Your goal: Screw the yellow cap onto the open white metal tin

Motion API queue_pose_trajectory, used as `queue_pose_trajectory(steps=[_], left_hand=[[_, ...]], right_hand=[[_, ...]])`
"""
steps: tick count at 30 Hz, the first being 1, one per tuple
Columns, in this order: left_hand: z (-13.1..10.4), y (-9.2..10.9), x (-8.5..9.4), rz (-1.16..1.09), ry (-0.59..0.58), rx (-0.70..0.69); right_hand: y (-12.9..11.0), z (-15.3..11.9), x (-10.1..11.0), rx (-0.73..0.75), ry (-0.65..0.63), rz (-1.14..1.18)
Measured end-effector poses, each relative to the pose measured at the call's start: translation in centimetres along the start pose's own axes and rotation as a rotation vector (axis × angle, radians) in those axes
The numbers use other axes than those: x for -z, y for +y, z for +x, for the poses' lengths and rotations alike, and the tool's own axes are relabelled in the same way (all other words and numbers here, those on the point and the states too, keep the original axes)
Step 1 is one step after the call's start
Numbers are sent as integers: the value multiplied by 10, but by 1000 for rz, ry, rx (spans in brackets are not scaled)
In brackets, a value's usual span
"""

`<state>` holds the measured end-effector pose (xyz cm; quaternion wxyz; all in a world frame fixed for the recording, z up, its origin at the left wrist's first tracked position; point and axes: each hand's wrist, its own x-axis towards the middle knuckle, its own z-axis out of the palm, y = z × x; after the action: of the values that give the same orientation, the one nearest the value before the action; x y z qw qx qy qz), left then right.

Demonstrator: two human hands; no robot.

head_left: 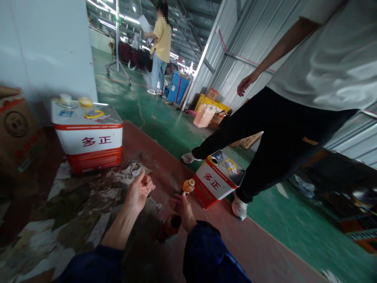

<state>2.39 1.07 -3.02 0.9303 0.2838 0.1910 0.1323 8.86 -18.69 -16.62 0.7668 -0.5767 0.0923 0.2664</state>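
Note:
My right hand is around the lower end of a small amber bottle, thumb on the near side. The bottle tilts to the right, its pale neck showing. Just below this hand is a dark reddish container with a black top; blur hides its details. My left hand is raised to the left of the bottle, its fingers curled toward the thumb. Whether anything small is pinched there does not show. Right of the bottle stands a red and white square tin with a round opening and a yellow handle.
Another red and white tin stands at left, with a yellow cap on top, beside a cardboard box. Torn paper litters the floor. A person in black trousers stands close by; another in yellow is farther back.

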Motion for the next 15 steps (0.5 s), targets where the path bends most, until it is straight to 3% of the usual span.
queue_pose_trajectory(steps=[7,12,15], left_hand=[[7,1,12,-55,-14,-30],[8,5,11,-69,27,-21],[7,6,7,-59,37,-9]], right_hand=[[-9,4,28,76,187,-142],[-33,30,63,143,289,-283],[-39,51,74,217,312,-378]])
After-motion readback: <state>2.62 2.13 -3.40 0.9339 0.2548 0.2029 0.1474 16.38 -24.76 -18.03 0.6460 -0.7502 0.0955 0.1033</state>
